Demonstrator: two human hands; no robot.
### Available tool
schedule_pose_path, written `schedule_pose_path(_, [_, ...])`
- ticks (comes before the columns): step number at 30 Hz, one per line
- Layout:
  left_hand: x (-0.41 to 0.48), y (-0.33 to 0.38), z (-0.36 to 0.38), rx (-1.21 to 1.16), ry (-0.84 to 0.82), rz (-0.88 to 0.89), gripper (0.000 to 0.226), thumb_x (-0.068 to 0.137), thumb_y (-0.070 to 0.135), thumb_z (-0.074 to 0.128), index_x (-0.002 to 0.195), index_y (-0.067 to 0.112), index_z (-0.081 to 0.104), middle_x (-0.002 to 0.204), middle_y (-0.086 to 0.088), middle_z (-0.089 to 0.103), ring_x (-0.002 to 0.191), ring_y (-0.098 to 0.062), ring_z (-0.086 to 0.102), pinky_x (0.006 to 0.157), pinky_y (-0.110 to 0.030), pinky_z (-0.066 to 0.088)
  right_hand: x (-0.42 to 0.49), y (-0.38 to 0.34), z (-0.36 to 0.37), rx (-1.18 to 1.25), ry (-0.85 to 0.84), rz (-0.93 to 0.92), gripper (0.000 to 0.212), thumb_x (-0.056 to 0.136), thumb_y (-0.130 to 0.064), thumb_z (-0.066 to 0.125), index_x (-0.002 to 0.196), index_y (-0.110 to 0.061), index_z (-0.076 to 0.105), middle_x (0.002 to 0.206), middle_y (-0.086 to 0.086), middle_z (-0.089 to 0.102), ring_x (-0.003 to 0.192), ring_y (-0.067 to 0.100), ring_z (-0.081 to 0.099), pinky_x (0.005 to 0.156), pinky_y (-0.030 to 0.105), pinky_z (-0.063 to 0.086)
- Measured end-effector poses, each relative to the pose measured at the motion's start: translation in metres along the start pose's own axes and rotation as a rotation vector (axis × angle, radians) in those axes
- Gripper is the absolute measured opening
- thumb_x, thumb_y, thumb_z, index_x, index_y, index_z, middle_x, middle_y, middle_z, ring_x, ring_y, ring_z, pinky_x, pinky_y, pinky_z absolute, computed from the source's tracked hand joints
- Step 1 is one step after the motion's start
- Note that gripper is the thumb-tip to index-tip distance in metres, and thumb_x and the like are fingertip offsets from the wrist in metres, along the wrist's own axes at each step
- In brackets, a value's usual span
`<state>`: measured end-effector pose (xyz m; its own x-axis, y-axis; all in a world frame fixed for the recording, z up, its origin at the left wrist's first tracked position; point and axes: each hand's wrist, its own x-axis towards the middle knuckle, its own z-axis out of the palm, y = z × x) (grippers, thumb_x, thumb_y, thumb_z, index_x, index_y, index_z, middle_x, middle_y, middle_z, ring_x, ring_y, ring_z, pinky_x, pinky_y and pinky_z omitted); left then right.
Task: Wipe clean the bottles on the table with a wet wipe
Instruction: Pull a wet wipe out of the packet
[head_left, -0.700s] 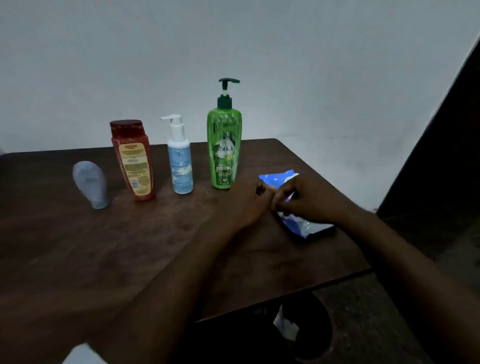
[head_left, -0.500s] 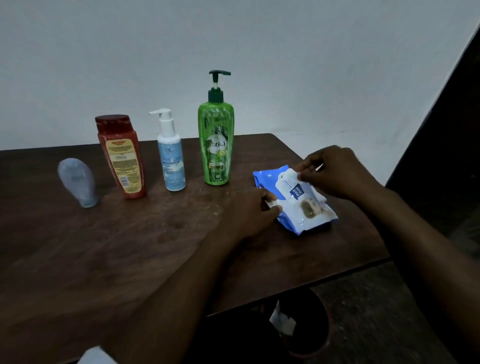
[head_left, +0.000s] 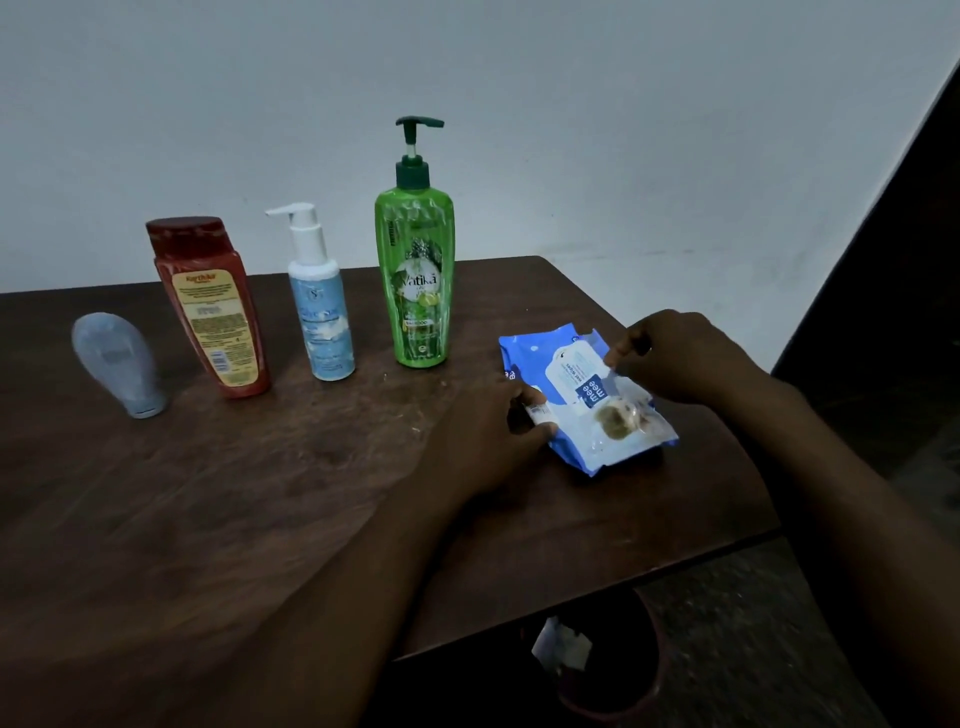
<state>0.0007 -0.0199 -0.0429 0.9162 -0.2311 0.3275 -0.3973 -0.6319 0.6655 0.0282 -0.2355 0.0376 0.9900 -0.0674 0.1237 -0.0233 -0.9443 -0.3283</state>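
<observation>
Bottles (head_left: 415, 270) lined behind; both hands (head_left: 675, 358) on wipes pack (head_left: 587, 410).

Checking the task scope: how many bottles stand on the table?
4, in a row along the back: grey squat bottle far left, red flat-capped bottle, pale-blue pump bottle, green pump bottle. None looks hidden.

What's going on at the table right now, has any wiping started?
Not yet. The left hand steadies the blue wet wipe pack on the table, while the right hand pinches its resealable flap to peel it open. No wipe is out. Four bottles stand untouched: grey, red, light blue pump and green pump.
</observation>
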Motion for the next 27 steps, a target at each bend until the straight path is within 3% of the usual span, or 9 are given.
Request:
schedule_pose_path(3, [-0.001, 0.001, -0.001, 0.006, 0.007, 0.004, 0.038, 0.082, 0.040, 0.078, 0.115, 0.025, 0.070, 0.113, 0.010, 0.066, 0.100, -0.004, 0.060, 0.084, -0.021, 0.047, -0.001, -0.001, -0.003, 0.045, -0.016, -0.035, 0.012, 0.087, -0.029, 0.064, 0.084, -0.030, 0.076, 0.092, -0.006, 0.070, 0.085, 0.018, 0.063, 0.081, 0.036, 0.055])
schedule_pose_path(6, [-0.001, 0.003, -0.003, -0.002, 0.007, -0.004, 0.039, 0.082, 0.040, 0.079, 0.116, 0.024, 0.070, 0.115, 0.010, 0.066, 0.102, -0.003, 0.059, 0.085, -0.020, 0.047, 0.000, -0.003, -0.004, 0.170, -0.070, -0.063, 0.023, 0.088, -0.012, 0.061, 0.088, -0.027, 0.078, 0.090, -0.003, 0.070, 0.070, 0.008, 0.055, 0.066, 0.025, 0.045])
schedule_pose_path(9, [-0.002, 0.005, -0.004, -0.013, 0.001, -0.004, 0.039, 0.082, 0.038, 0.079, 0.117, 0.025, 0.069, 0.115, 0.011, 0.065, 0.103, -0.002, 0.059, 0.081, -0.012, 0.043, 0.003, -0.002, -0.002, 0.170, -0.131, -0.060, 0.016, 0.088, -0.011, 0.066, 0.090, -0.023, 0.077, 0.089, -0.005, 0.069, 0.073, 0.002, 0.054, 0.061, 0.017, 0.039])
schedule_pose_path(12, [-0.002, 0.005, -0.004, -0.020, 0.007, -0.011, 0.039, 0.081, 0.039, 0.080, 0.116, 0.026, 0.069, 0.115, 0.012, 0.066, 0.101, 0.001, 0.058, 0.079, -0.008, 0.041, 0.009, 0.001, 0.004, 0.132, -0.162, -0.049, 0.009, 0.087, -0.018, 0.069, 0.088, -0.025, 0.075, 0.089, -0.009, 0.068, 0.082, 0.008, 0.058, 0.067, 0.020, 0.044])
schedule_pose_path(14, [-0.002, 0.006, -0.004, -0.014, 0.009, -0.013, 0.040, 0.081, 0.040, 0.079, 0.117, 0.026, 0.069, 0.116, 0.011, 0.066, 0.101, 0.000, 0.058, 0.079, -0.009, 0.041, 0.013, 0.002, 0.006, 0.071, -0.161, -0.033, 0.006, 0.084, -0.027, 0.071, 0.079, -0.025, 0.071, 0.082, -0.010, 0.065, 0.081, 0.012, 0.059, 0.075, 0.029, 0.048])
schedule_pose_path(16, [-0.002, 0.006, -0.004, -0.007, 0.008, -0.013, 0.040, 0.082, 0.040, 0.079, 0.118, 0.026, 0.069, 0.117, 0.012, 0.066, 0.099, 0.003, 0.056, 0.076, -0.003, 0.037, 0.015, 0.003, 0.009, 0.006, -0.182, -0.048, 0.020, 0.084, -0.031, 0.071, 0.066, -0.025, 0.064, 0.071, -0.011, 0.060, 0.072, 0.010, 0.055, 0.074, 0.031, 0.045])
schedule_pose_path(19, [-0.002, 0.006, -0.004, 0.000, 0.003, -0.014, 0.040, 0.082, 0.040, 0.078, 0.119, 0.026, 0.068, 0.117, 0.013, 0.065, 0.098, 0.005, 0.053, 0.074, -0.001, 0.036, 0.014, 0.001, 0.011, -0.069, -0.248, -0.120, 0.036, 0.084, -0.023, 0.068, 0.050, -0.030, 0.057, 0.060, -0.008, 0.050, 0.063, 0.012, 0.045, 0.066, 0.029, 0.038])
schedule_pose_path(22, [-0.002, 0.006, -0.004, -0.008, 0.000, -0.021, 0.040, 0.083, 0.039, 0.078, 0.119, 0.026, 0.068, 0.118, 0.012, 0.066, 0.099, 0.004, 0.054, 0.075, -0.002, 0.037, 0.017, 0.002, 0.010, -0.112, -0.293, -0.150, 0.035, 0.085, -0.020, 0.066, 0.053, -0.020, 0.051, 0.060, -0.005, 0.048, 0.064, 0.015, 0.043, 0.062, 0.028, 0.036])
schedule_pose_path(27, [-0.002, 0.006, -0.004, -0.006, -0.009, -0.025, 0.040, 0.083, 0.039, 0.078, 0.120, 0.026, 0.068, 0.119, 0.012, 0.066, 0.100, 0.004, 0.055, 0.075, -0.002, 0.037, 0.018, 0.001, 0.009, -0.108, -0.302, -0.177, 0.026, 0.085, -0.021, 0.069, 0.060, -0.024, 0.063, 0.057, -0.009, 0.055, 0.061, 0.010, 0.049, 0.061, 0.024, 0.038])
